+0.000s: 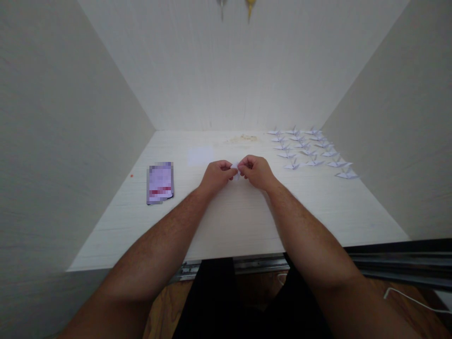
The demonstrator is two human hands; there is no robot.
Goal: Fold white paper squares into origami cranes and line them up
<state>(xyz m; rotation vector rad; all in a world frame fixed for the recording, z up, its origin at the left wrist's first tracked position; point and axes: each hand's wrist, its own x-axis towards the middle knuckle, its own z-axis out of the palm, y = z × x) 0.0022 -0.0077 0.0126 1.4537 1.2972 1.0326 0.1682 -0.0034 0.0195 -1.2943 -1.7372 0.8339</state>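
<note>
Near the middle of the white table (240, 221), my left hand (219, 175) pinches a small piece of folded white paper (237, 172) between thumb and fingers. From the other side my right hand (256, 170) grips the same paper with its fingertips. Most of the paper is hidden by my fingers, so its folded shape cannot be made out. Several white origami cranes (310, 152) stand in rows on the table to the right of my hands. Beyond my left hand lies a pale sheet of paper (200, 155), flat on the tabletop.
A phone-like device (160, 182) with a blurred, lit screen lies at the left. Walls enclose the table at the left (70, 117), the back (233, 80) and the right (391, 122). A white cable (413, 303) hangs below the table's front right edge.
</note>
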